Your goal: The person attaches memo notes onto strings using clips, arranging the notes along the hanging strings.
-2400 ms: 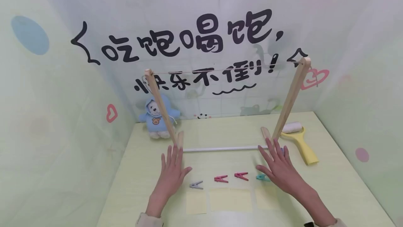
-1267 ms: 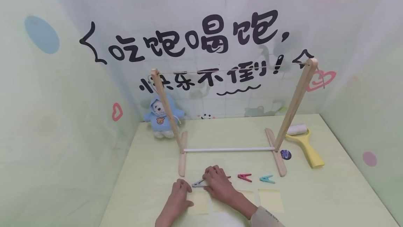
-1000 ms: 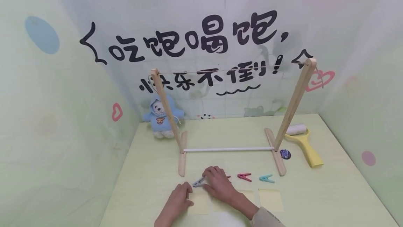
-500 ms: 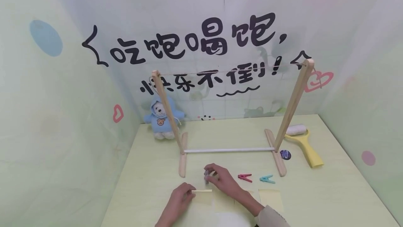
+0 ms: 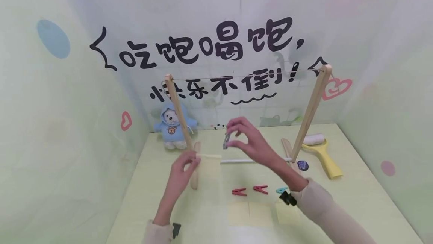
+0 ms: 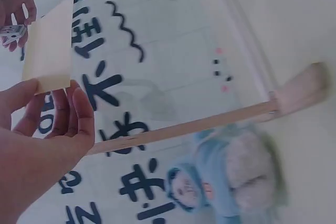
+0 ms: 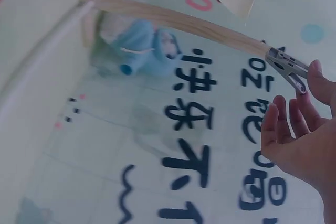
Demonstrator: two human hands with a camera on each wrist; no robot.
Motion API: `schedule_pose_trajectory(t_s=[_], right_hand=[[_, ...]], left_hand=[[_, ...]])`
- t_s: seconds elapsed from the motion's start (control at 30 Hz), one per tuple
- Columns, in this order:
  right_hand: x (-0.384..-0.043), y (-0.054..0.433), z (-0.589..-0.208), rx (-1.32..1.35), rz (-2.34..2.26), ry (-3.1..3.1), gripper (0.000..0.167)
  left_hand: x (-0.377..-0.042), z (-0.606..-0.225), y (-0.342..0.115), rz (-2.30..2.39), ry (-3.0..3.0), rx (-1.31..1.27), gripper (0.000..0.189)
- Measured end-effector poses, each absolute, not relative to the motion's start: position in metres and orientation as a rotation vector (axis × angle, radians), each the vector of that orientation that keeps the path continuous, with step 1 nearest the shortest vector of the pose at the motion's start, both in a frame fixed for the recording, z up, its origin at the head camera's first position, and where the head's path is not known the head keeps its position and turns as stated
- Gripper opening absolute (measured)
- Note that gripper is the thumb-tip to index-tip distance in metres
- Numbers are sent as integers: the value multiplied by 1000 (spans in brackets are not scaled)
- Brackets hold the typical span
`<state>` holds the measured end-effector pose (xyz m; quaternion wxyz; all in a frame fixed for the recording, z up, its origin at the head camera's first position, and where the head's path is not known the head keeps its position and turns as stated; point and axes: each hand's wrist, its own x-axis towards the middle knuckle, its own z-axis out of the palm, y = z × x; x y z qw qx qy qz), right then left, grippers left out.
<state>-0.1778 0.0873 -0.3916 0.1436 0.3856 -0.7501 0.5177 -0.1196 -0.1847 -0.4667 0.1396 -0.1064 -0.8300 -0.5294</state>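
My left hand (image 5: pixel 182 167) pinches a pale yellow paper note (image 6: pixel 51 53) by its corner, between thumb and fingers. The note is raised off the table in front of the left wooden post (image 5: pixel 179 114). To its right, my right hand (image 5: pixel 252 142) holds a grey clothespin (image 7: pixel 286 69) by its handle ends, between thumb and fingertips. The clothespin hangs in the air, apart from the note. A thin string (image 5: pixel 209 77) runs between the tops of the two wooden posts, above and beyond both hands.
On the table lie two red clothespins (image 5: pixel 260 189), a teal clothespin (image 5: pixel 281 190) partly hidden by the right wrist strap, and more pale notes (image 5: pixel 287 212). A white rod (image 5: pixel 257 160) joins the stand's feet. A plush toy (image 5: pixel 171 129) and a yellow lint roller (image 5: pixel 326 157) flank it.
My right hand has picked up the grey clothespin and my left hand the leftmost note. Both hands have risen from the table and moved forward toward the stand.
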Motion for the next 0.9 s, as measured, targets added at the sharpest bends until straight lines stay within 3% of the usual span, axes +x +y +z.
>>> schedule_pose_trajectory(t_s=[0.2,0.4,0.63,0.9], right_hand=[[-194,82,-305,1123,1422,-2025,20],[-224,72,-251,1013,1353,-1980,18],[-248,61,-222,918,1344,-2007,15],[-255,51,-221,922,1302,-2032,12]], left_hand=[[-169,-388,-174,-1683,-2329,-213,24],[-205,-348,-164,-1707,-2248,-204,26],[-217,-324,-152,-1692,-2203,-246,24],[-225,-312,-141,-1720,-2125,-268,21]])
